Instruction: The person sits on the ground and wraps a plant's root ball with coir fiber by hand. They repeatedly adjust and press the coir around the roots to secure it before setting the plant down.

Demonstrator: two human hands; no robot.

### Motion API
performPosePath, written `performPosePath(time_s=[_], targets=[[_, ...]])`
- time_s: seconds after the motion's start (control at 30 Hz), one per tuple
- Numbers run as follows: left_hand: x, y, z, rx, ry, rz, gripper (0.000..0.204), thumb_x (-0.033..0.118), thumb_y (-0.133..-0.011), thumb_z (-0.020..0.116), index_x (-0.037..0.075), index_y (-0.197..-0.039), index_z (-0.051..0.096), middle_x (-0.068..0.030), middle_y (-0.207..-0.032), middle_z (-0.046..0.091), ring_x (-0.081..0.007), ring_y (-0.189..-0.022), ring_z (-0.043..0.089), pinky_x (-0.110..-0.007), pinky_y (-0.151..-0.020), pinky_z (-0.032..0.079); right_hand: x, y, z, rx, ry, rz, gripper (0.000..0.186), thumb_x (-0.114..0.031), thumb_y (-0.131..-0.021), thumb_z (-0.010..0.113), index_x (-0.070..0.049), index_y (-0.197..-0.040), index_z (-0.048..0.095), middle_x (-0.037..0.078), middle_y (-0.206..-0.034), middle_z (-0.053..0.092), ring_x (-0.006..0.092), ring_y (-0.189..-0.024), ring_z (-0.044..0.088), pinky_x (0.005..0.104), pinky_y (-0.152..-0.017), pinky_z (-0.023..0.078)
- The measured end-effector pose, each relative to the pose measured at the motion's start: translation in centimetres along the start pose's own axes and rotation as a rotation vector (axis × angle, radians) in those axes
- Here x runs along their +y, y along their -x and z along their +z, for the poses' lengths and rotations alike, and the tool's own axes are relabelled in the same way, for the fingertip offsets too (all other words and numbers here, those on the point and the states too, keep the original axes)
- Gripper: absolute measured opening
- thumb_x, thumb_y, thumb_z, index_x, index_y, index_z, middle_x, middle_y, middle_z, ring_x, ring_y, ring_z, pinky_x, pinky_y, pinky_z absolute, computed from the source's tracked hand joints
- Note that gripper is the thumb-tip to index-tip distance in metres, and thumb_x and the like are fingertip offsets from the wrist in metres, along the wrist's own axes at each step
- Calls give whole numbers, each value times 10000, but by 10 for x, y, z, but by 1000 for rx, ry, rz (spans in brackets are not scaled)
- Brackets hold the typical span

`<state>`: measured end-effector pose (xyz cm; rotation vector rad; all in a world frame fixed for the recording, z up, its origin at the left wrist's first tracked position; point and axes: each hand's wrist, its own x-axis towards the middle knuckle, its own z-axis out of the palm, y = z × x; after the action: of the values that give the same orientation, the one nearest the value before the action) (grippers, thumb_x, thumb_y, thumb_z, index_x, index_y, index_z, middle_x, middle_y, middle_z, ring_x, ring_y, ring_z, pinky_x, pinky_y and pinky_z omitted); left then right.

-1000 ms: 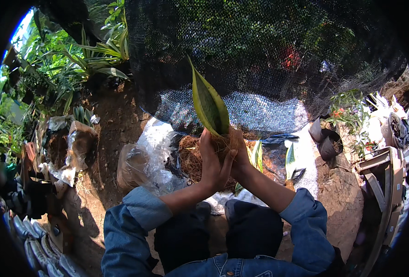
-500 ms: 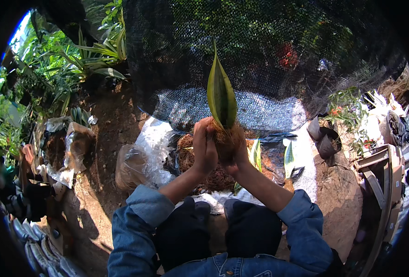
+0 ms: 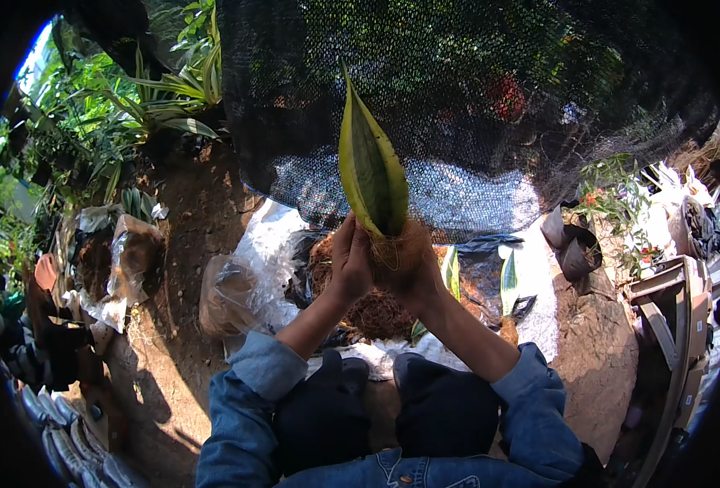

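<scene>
Between my two hands is a snake plant (image 3: 374, 175), one broad green leaf with yellow edges that tapers to a point. Its base sits in a ball of brown coconut fibre (image 3: 402, 248). My left hand (image 3: 350, 259) presses on the left side of the ball, fingers closed against it. Around the right side and underneath, my right hand (image 3: 418, 281) is wrapped, partly hidden by the fibre and shadow. Below the hands lies a heap of loose brown fibre (image 3: 380, 315) on dark plastic. Two more snake plant cuttings, one a small leaf (image 3: 509, 281) with a fibre-wrapped base, lie to the right.
White sacking (image 3: 543, 305) lies under the work. A clear plastic bag (image 3: 228, 297) of brown material rests at its left. Dark shade netting (image 3: 458, 106) hangs ahead. A black pot (image 3: 576, 248) and metal frame (image 3: 673, 325) stand right; a person's dark sleeve (image 3: 47, 350) shows left.
The snake plant has turned and tilted left in my hands, showing its leaf more broadly. My left hand has shifted slightly down and left along the fibre ball.
</scene>
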<state>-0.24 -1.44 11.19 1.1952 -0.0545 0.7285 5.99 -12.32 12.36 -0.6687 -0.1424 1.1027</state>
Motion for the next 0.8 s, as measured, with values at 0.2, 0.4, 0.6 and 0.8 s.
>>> performPosePath(time_s=[0.2,0.4,0.6,0.8], targets=[[-3,5,-9,78,-53,17,322,184,-1027,389,-1,-1284,450,-104,-1200,575,-189,-1092,576,-329,-945,475,-9,11,4,40,1,120,661,-578,-933,416,-99,-1388,402,98,-1314,519,234,-1182,546,434,-969,477],[5,7,-10,157,-101,22,352,177,-1013,403,-5,-1313,432,-97,-1229,553,-194,-1132,543,-338,-985,428,-21,6,-16,95,369,-333,697,-582,-934,375,-89,-1424,331,129,-1453,357,283,-1375,314,431,-1110,303],[9,4,1,142,-144,75,369,182,-1032,361,-52,-1311,414,-124,-1194,547,-171,-1086,529,-288,-936,417,-13,13,-8,-92,830,-580,633,-511,-965,374,-79,-1428,359,162,-1496,303,305,-1434,207,453,-1157,159],[18,3,12,150,-247,81,254,214,-1038,364,8,-1159,449,-67,-1055,507,-117,-961,500,-249,-850,413,-1,14,-2,-83,894,-603,712,-354,-820,724,-34,-1365,398,181,-1381,419,332,-1322,383,440,-1082,311]])
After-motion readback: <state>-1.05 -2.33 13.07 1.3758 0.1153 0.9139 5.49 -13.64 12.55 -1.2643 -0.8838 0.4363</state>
